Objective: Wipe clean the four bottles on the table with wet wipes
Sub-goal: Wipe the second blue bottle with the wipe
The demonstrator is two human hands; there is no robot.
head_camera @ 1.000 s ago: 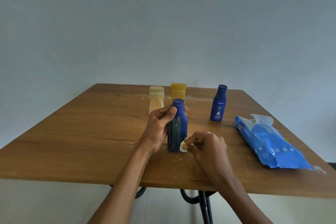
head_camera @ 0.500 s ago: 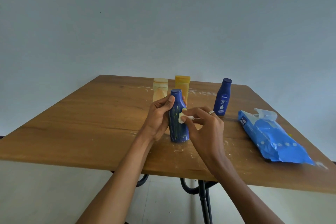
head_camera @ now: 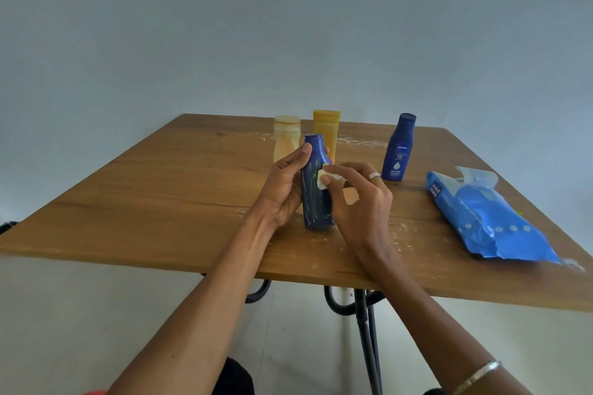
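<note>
Wooden table against a plain pale wall; we note pale smears and crumbs on the boards. Near the front edge of the table stands the streaked blue bottle, upright, base on the wood, yellowish streaks down its side. Our left hand grips it, thumb up by the neck, fingers curled behind. Our right hand pinches a small folded wet wipe between thumb and fingertips and presses it against the bottle's upper right side; a ring sits on one finger, a bangle on the wrist.

Just behind the held bottle stand a pale cream bottle and an orange-yellow bottle, side by side; we cannot tell whether they touch. Further right, apart from them, a labelled blue bottle stands upright. At the right side of the table lies the blue wipes pack, flat, its flap lifted open. Dark metal table legs show beneath the near edge.
</note>
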